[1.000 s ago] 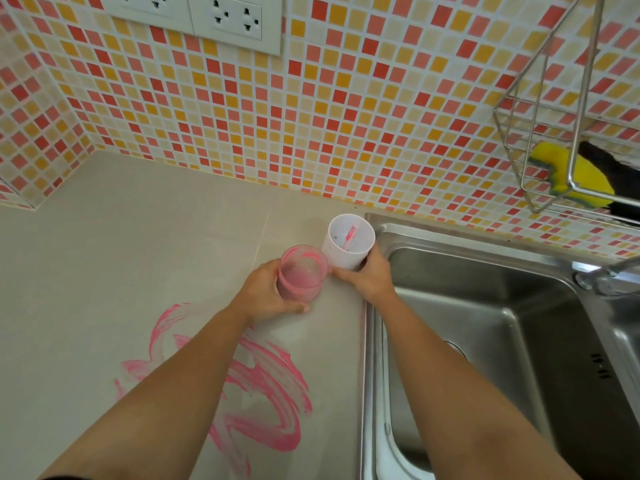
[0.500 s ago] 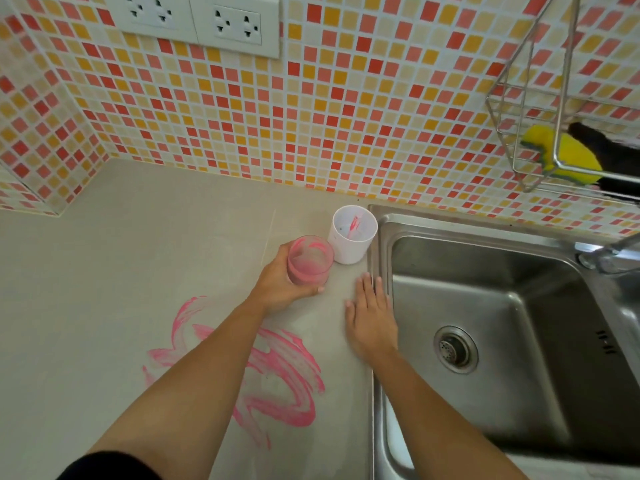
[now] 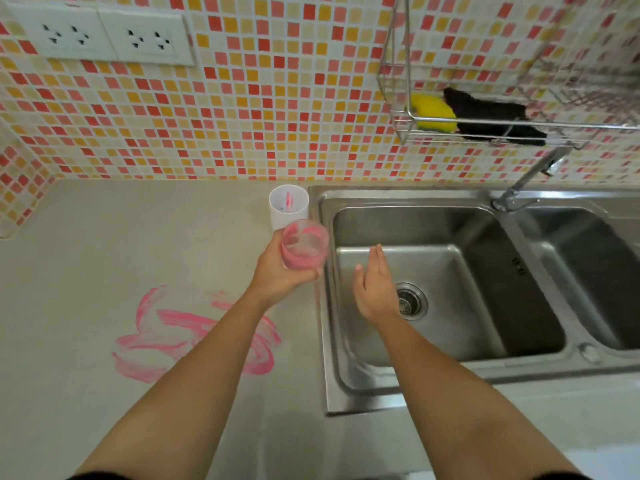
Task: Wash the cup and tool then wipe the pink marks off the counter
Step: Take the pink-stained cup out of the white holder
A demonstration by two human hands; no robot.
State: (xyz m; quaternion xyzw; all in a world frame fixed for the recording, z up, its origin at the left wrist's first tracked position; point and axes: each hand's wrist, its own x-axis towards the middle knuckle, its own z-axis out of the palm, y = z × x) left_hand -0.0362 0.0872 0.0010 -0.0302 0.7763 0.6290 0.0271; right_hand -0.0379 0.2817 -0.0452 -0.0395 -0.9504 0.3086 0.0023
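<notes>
Sockets (image 3: 100,38) sit on the tiled wall at far left, and no brand or writing is readable on them or anywhere else I can see.

Below on the counter (image 3: 86,258) the pink marks (image 3: 194,332) are smeared wide and untouched, so wiping is a job for later. Just past them the left hand (image 3: 277,271) has its fingers wrapped round the pink cup (image 3: 304,244), lifted off the counter right beside the sink (image 3: 450,202) edge. Behind it stands a white cup (image 3: 288,206) with a pink streak inside; could be the tool in there, can't really tell.

The right hand (image 3: 375,289) hangs over the left basin with fingers flat and spread loosely, holding nothing.

My take on doing this bit well: carry the cup level over the rim so whatever pink residue is inside doesn't drip onto the counter, get it low in the basin, and use the free hand for the tap (image 3: 530,174) up at the right. Tap looks off from here. A sponge (image 3: 433,112) and dark cloth (image 3: 491,119) sit in the wire rack (image 3: 485,128) above, handy for scrubbing.
</notes>
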